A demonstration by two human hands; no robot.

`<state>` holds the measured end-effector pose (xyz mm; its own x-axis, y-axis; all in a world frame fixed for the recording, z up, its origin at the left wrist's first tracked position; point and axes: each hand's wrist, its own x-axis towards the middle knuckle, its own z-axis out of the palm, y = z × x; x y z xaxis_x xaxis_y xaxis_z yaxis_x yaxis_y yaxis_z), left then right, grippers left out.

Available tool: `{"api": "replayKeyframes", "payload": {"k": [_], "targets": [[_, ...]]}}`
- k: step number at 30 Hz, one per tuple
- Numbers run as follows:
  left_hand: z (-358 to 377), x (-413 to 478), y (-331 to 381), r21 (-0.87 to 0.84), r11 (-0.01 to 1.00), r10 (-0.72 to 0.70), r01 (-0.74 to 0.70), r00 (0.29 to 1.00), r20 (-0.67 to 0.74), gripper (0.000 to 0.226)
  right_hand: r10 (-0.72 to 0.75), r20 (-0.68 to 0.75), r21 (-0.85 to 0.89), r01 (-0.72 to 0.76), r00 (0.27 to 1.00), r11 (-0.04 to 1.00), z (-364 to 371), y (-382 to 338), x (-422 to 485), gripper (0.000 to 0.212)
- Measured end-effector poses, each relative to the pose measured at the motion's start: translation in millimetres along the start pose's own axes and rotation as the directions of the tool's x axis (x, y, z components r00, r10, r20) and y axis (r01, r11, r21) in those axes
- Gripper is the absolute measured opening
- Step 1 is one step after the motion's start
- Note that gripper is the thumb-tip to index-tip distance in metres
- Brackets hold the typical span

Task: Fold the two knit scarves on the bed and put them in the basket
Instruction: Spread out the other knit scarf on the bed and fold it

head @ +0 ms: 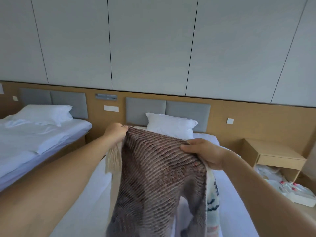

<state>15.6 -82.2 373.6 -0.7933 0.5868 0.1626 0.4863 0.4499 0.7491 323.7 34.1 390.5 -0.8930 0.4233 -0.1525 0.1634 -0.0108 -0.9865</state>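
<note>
A brown ribbed knit scarf (153, 168) hangs in the air above the white bed (82, 202), stretched between both hands. My left hand (115, 132) pinches its far left corner, where a cream fringe dangles. My right hand (206, 153) grips the right corner. Behind the brown scarf's right edge hangs a cream scarf with dark blue markings (212, 202), partly hidden; which hand holds it I cannot tell. No basket is in view.
A white pillow (171, 125) lies at the head of this bed. A second bed (34, 139) stands to the left. A wooden nightstand (273, 154) is on the right, with white items with red caps (294, 190) on the floor by it.
</note>
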Motion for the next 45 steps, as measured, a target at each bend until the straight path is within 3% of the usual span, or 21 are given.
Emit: {"api": "replayKeyframes", "payload": {"k": [1,3,5,7,9,12,13,16,17,21,28,31,34,38,40,45], "targets": [[2.3,0.9,1.7,0.014,1.0,-0.001,0.0,1.0,0.015,0.039,-0.042,-0.007,0.043,0.042,0.999,0.998,0.4,-10.7,-0.3,0.033],[4.3,-0.5,6.2,0.053,0.999,-0.001,-0.002,0.999,0.044,0.038,-0.103,-0.155,0.019,0.107,0.983,0.994,5.0,-20.1,4.5,0.021],[7.2,-2.4,3.0,0.081,0.996,-0.044,0.038,0.996,0.077,0.035,-0.148,-0.332,-0.22,0.076,0.931,0.972,6.3,-11.5,12.7,0.018],[9.0,-13.7,-2.4,0.115,0.99,-0.101,0.085,0.986,0.136,0.027,-0.156,-0.351,-0.355,0.023,0.924,0.935,8.2,8.0,19.2,0.019],[14.6,-26.1,-6.3,0.136,0.986,-0.123,0.097,0.972,0.199,0.018,-0.11,-0.327,-0.367,-0.019,0.939,0.93,15.6,26.3,22.9,0.021],[31.0,-46.3,1.5,0.038,0.996,-0.087,0.079,0.942,0.325,0.016,-0.094,-0.344,-0.353,-0.036,0.934,0.935,32.1,38.9,27.3,0.026],[36.5,-51.9,6.9,-0.005,0.998,-0.055,0.063,0.914,0.403,0.015,-0.101,-0.356,-0.352,-0.034,0.929,0.935,36.5,40.9,30.0,0.028],[43.4,-69.6,28.8,-0.251,0.964,0.097,0.083,0.772,0.628,0.052,-0.143,-0.359,-0.373,-0.001,0.922,0.928,44.7,39.8,34.7,0.027],[43.4,-74.1,34.4,-0.322,0.939,0.146,0.118,0.713,0.685,0.055,-0.163,-0.354,-0.378,0.018,0.921,0.926,46.7,37.4,34.8,0.024],[43.2,-79.5,44.7,-0.4,0.903,0.266,0.157,0.524,0.809,0.036,-0.227,-0.324,-0.341,0.111,0.918,0.934,47.3,27.0,32.3,0.014],[42.6,-74.2,67.9,-0.214,0.969,0.24,-0.124,0.683,0.69,0.014,-0.229,-0.455,-0.328,0.077,0.861,0.941,30.2,37.2,24.7,0.011],[34.7,-61.1,85.2,-0.197,0.972,0.225,-0.129,0.753,0.618,0.031,-0.237,-0.52,-0.446,-0.024,0.821,0.895,21.9,52.7,21.7,0.006],[18.1,-56.5,107.5,-0.212,0.971,0.21,-0.109,0.812,0.545,0.031,-0.159,-0.549,-0.493,-0.164,0.82,0.854,9.4,70.7,14.3,0.024],[3.5,-40.9,120.3,-0.297,0.954,0.167,-0.035,0.885,0.434,0.021,-0.032,-0.57,-0.326,-0.19,0.821,0.926,-13.6,93.8,2.4,0.025],[7.5,-33.2,116.6,-0.273,0.96,0.153,-0.056,0.925,0.349,0.018,-0.004,-0.485,-0.183,-0.097,0.874,0.978,-17.3,96.1,-4.1,0.014],[37.6,-25.7,83.2,-0.095,0.994,0.066,-0.048,0.98,0.186,0.02,0.019,-0.257,0.208,0.036,0.966,0.977,-15.9,76.8,-20.1,0.027]]}}
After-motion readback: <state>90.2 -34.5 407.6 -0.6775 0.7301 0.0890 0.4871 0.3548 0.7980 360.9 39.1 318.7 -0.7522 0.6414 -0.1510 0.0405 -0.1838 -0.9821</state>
